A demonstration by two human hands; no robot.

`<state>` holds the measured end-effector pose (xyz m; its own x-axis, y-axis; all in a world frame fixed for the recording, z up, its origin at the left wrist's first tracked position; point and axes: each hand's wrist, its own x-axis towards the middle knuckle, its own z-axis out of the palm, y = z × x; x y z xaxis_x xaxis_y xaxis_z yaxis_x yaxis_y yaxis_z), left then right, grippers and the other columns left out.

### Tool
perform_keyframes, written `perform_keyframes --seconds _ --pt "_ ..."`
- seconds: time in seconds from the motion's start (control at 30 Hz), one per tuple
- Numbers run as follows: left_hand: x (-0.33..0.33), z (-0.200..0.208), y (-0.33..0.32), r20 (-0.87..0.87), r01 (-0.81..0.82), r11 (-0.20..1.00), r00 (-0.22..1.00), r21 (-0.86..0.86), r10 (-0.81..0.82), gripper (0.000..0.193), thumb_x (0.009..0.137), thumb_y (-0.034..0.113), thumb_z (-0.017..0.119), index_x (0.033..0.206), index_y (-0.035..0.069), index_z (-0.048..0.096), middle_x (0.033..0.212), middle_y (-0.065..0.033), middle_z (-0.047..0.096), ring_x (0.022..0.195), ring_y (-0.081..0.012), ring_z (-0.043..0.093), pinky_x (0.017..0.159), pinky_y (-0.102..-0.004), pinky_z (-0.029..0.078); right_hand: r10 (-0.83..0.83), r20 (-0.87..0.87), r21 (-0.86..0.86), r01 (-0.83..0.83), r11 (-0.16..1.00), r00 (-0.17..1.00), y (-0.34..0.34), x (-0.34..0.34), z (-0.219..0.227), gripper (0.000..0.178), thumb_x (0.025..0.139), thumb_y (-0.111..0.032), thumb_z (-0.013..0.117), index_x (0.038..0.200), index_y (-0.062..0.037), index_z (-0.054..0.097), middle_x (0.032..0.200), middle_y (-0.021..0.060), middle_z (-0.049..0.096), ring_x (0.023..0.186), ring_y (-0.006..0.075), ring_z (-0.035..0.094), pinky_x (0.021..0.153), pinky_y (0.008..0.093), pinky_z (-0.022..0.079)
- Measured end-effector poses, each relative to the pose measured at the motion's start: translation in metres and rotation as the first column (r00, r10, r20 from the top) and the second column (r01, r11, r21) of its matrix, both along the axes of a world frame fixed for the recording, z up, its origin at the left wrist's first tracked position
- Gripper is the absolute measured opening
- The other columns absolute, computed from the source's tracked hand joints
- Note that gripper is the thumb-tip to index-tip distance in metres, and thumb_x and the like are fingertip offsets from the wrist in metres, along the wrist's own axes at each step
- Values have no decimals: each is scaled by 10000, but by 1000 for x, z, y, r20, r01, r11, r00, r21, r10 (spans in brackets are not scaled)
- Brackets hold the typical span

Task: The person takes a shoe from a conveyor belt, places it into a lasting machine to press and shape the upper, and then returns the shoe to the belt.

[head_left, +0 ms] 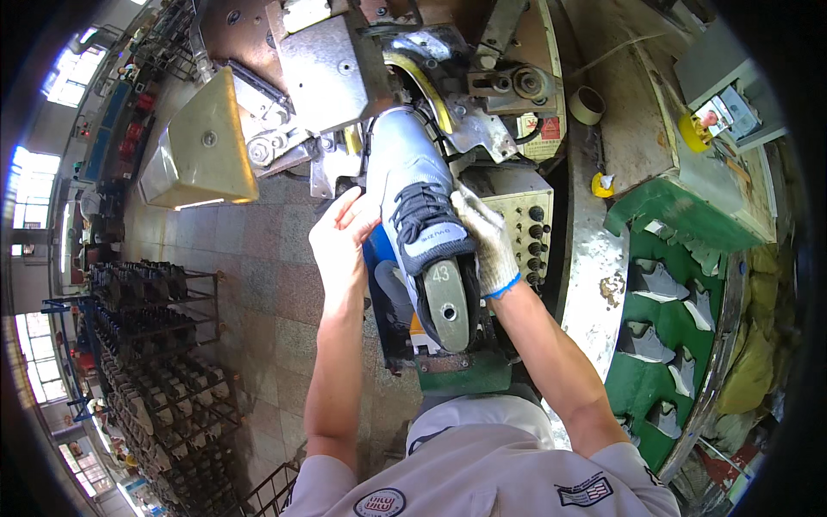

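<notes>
A grey shoe upper [412, 164] with black laces is stretched over a green last [448, 303]. Its toe points away from me, in among the metal plates and yellow-edged jaws of a machine [332, 73]. My right hand [484, 243], in a white knit glove with a blue cuff, grips the shoe's right side near the laces. On the other side, my bare left hand [343, 234] has its fingers stretched out and apart, against or just beside the upper. I cannot tell how firmly it touches.
A cream control panel [523, 226] with black knobs stands right of the shoe. Several grey uppers [646, 343] lie on a green surface farther right. A yellowed machine cover [202, 142] juts out at left, above racks of shoes [159, 362]. A tape roll [587, 105] rests on the bench.
</notes>
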<state>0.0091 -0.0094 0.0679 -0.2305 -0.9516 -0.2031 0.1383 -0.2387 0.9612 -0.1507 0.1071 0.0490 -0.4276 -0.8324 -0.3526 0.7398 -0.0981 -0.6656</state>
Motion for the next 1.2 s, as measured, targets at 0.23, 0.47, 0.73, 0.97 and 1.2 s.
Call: perform_keyframes --seconds 0.23,0.47,0.73,0.97,1.2 --pt "-30 -33 32 -236 93 880 972 466 22 485 1038 441 517 1243 17 632 1090 -106 701 903 -173 677 820 -303 545 -102 -46 49 104 993 994 -30 3 -33 410 975 -235 684 1271 45 634 1083 51 673 943 97 605 847 252 504" --pt "-18 -48 16 -169 248 905 965 347 -200 566 1057 522 421 1185 20 649 1028 -84 708 886 -174 685 831 -335 558 -121 85 -17 122 992 989 -33 11 -50 304 983 -230 669 1167 10 700 1021 44 703 884 111 632 797 268 523" --pt "-25 -63 19 -164 186 921 977 342 -136 623 1060 537 405 1097 -12 697 991 -66 711 859 -148 665 811 -303 531 -114 69 145 103 984 991 -35 11 -50 263 968 -279 703 961 -19 744 888 10 699 765 90 615 701 267 508" --pt "-33 -88 24 -311 217 944 941 248 -134 534 1080 482 381 1125 30 662 981 -52 702 851 -163 672 816 -308 548 -130 -106 148 145 978 986 -41 4 -64 279 967 -292 710 811 -61 714 771 -54 621 676 55 525 598 255 439" --pt "-31 -97 22 -203 131 984 974 119 -105 539 1086 467 384 1066 37 707 974 -45 701 851 -149 650 831 -288 525 -134 -210 190 175 966 968 -42 4 -46 383 986 -374 670 748 -75 677 715 -93 545 654 43 451 577 259 382"
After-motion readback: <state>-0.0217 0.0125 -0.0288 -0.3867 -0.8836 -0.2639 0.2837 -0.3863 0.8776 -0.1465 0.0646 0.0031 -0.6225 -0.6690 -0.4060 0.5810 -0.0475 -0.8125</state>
